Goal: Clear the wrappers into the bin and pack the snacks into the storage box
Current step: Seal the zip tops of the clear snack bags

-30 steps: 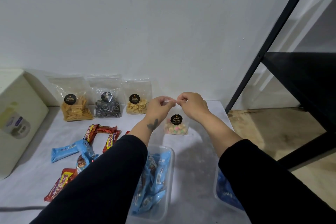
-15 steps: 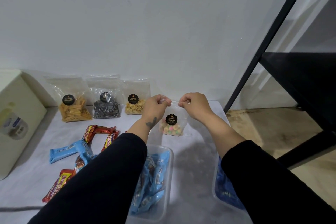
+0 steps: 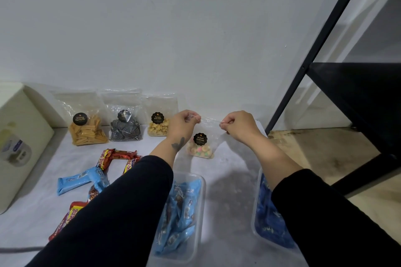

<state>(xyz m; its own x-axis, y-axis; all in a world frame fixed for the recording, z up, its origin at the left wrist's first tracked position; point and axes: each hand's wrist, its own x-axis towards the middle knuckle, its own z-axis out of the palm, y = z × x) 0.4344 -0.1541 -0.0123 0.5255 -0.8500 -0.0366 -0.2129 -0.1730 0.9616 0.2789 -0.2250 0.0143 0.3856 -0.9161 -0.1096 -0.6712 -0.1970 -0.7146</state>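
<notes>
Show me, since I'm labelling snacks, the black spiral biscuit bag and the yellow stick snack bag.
Clear bag of black spiral biscuits [image 3: 125, 131], head view, on the biscuits.
Clear bag of yellow stick snacks [image 3: 87, 133], head view, on the sticks.

The left sleeve [image 3: 112, 208] covers much of the red bars [image 3: 65, 221] and part of a blue bar [image 3: 76, 182] near the table's [image 3: 230, 190] left edge. The right sleeve [image 3: 338, 219] hides most of the right tub [image 3: 258, 223] — its contents read only as dark blue. The near tub [image 3: 195, 245] and bin [image 3: 19, 141] are cut by the picture's edges. Small print on the bag labels is unreadable.
</notes>
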